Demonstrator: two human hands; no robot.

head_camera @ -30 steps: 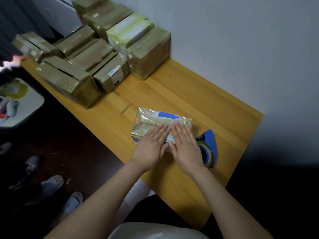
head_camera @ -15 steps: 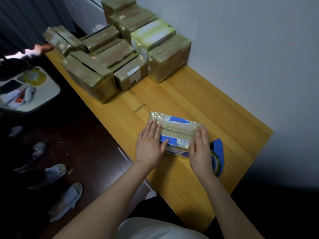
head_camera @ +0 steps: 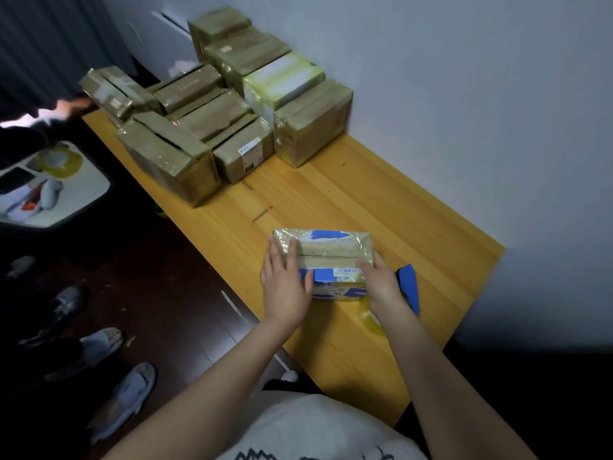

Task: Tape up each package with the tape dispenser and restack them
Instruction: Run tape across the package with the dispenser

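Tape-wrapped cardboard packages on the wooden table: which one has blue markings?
The small tape-wrapped package held between the left hand and right hand, alone near the camera; the stacked brown packages show no blue.

A person's left hand [head_camera: 286,285] lies flat on the left end of a taped package [head_camera: 331,250] on a wooden table [head_camera: 408,207]. The right hand [head_camera: 381,287] grips its right end, partly covering a blue tape dispenser [head_camera: 408,282]. More packages [head_camera: 232,111] sit stacked at the table's far end.
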